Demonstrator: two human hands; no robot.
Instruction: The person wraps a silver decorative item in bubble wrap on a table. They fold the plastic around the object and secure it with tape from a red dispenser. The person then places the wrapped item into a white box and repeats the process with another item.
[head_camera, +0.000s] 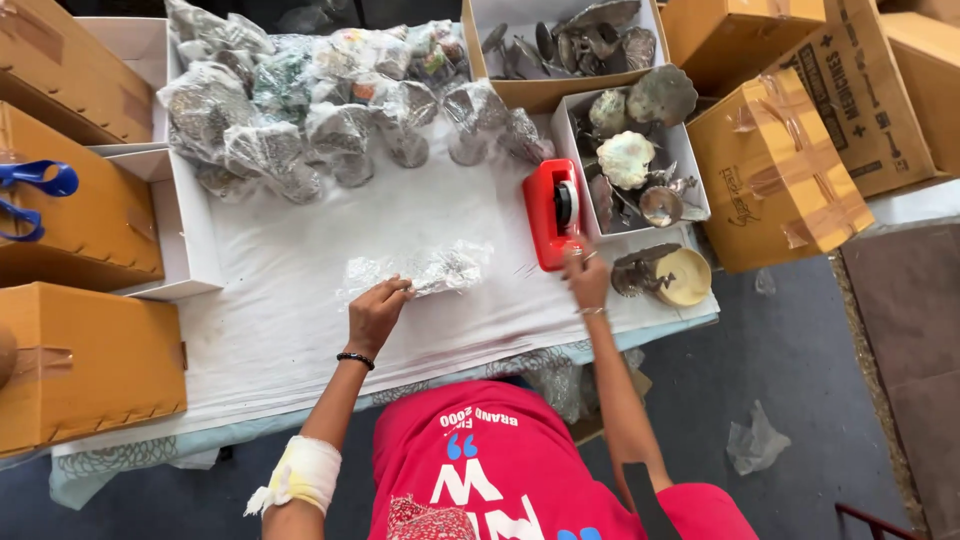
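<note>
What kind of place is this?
Probably a packing workroom: cardboard boxes surround a cloth-covered table, plastic-wrapped metal ornaments are piled up, and a red tape dispenser sits ready.

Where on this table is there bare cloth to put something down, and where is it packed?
Bare white cloth lies between the left hand, the cardboard box and the near edge; a smaller patch sits between the wrapped bundle and the pile of wrapped items. It is crowded around the right hand: red tape dispenser, trays of metal pieces.
</note>
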